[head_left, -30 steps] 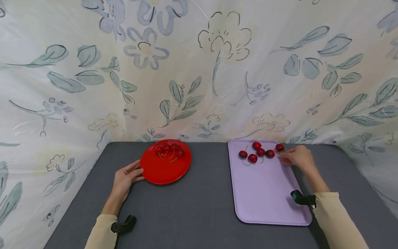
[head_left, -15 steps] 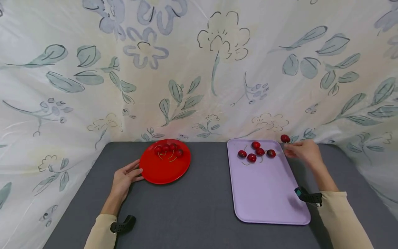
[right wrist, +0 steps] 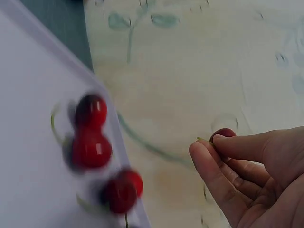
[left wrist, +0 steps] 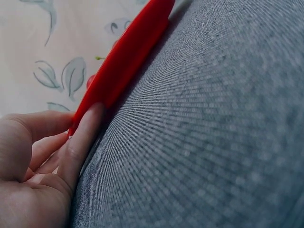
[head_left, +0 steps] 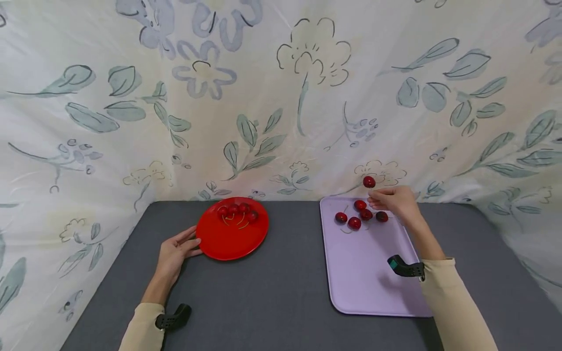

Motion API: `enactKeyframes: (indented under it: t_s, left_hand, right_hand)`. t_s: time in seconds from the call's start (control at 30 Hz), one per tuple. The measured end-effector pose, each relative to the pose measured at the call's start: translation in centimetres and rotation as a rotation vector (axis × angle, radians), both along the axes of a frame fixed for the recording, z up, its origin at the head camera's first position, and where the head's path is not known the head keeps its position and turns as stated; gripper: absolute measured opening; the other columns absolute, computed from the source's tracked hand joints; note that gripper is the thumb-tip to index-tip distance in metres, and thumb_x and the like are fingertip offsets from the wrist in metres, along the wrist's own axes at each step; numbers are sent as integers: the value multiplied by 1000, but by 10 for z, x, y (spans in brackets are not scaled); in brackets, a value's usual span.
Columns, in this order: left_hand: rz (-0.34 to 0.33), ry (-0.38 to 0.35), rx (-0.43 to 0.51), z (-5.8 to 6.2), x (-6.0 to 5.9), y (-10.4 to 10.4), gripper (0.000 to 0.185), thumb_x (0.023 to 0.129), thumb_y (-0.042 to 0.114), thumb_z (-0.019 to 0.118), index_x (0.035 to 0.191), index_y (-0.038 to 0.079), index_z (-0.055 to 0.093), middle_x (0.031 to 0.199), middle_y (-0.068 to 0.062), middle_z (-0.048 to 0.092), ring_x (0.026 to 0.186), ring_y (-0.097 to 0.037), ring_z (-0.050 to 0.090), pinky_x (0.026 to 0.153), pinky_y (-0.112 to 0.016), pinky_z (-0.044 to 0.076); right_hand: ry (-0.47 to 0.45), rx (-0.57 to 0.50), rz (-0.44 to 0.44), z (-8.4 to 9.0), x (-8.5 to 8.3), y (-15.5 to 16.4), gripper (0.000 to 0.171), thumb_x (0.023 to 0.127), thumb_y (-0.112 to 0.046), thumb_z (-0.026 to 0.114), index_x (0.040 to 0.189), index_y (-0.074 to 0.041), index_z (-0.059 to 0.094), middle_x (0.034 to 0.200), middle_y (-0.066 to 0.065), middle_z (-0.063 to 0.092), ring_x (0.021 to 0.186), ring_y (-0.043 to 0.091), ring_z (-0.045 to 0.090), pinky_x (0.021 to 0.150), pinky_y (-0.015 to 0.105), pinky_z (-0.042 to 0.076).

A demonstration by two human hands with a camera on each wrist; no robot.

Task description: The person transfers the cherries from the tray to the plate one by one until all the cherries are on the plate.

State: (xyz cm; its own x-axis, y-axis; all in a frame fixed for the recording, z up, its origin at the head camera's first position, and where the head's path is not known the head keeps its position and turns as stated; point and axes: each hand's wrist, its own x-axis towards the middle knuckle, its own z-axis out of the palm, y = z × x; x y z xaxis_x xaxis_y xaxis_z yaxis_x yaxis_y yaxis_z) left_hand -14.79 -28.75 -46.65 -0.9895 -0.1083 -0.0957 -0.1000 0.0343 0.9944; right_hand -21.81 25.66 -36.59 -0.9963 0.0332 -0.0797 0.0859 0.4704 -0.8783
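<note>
At the left, my left hand [head_left: 174, 251] holds the rim of a round red plate [head_left: 232, 243]. In the left wrist view its digits lie on both sides of the plate's edge [left wrist: 128, 52]. Several cherries [head_left: 244, 207] with stems sit together at the plate's far side. My right hand [head_left: 397, 201] pinches a cherry [head_left: 369, 182] by its stem, raised above the far end of a lilac tray [head_left: 373, 273]. In the right wrist view this cherry [right wrist: 223, 134] is partly hidden behind the fingers. Several more cherries [head_left: 354, 223] lie on the tray's far part.
Both the plate and the tray rest on a dark grey cloth-covered table [head_left: 281, 287], with grey surface between them. A floral curtain [head_left: 263, 97] hangs right behind the table's back edge.
My right hand has lifted one cherry off the tray's far right corner, then carried it leftward over the tray's far end. My left hand stays at the plate.
</note>
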Motion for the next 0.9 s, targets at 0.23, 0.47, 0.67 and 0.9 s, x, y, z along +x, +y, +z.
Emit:
enactKeyframes:
  t_s: [0.23, 0.47, 0.67, 0.9]
  left_hand:
    - [-11, 12, 3, 1, 2, -2, 59, 96, 11, 64, 148, -2, 39, 149, -21, 42, 96, -4, 68, 80, -30, 59]
    - [-10, 10, 12, 2, 0, 0, 57, 96, 8, 63, 148, -2, 39, 150, -23, 38, 97, -2, 67, 80, -29, 59]
    - [-10, 2, 8, 3, -1, 1, 58, 96, 9, 63, 148, -2, 39, 150, -23, 39, 97, -3, 67, 80, -30, 59]
    - [-11, 9, -5, 2, 0, 3, 56, 97, 8, 61, 147, -2, 40, 148, -24, 41, 95, -3, 67, 80, -30, 60]
  right_hand:
    - [46, 0, 98, -4, -10, -53, 32, 96, -14, 65, 111, 15, 67, 89, 18, 73, 76, 24, 73, 75, 37, 61]
    - [83, -34, 244, -23, -6, -106, 25, 94, -7, 65, 101, 16, 70, 80, 19, 72, 73, 31, 72, 69, 39, 62]
    - [97, -103, 290, -38, -2, -159, 22, 92, -5, 67, 98, 17, 70, 79, 20, 72, 66, 23, 72, 68, 41, 61]
    - [76, -140, 312, -46, 3, -211, 17, 91, -5, 69, 94, 11, 74, 76, 15, 72, 62, 19, 71, 61, 30, 61]
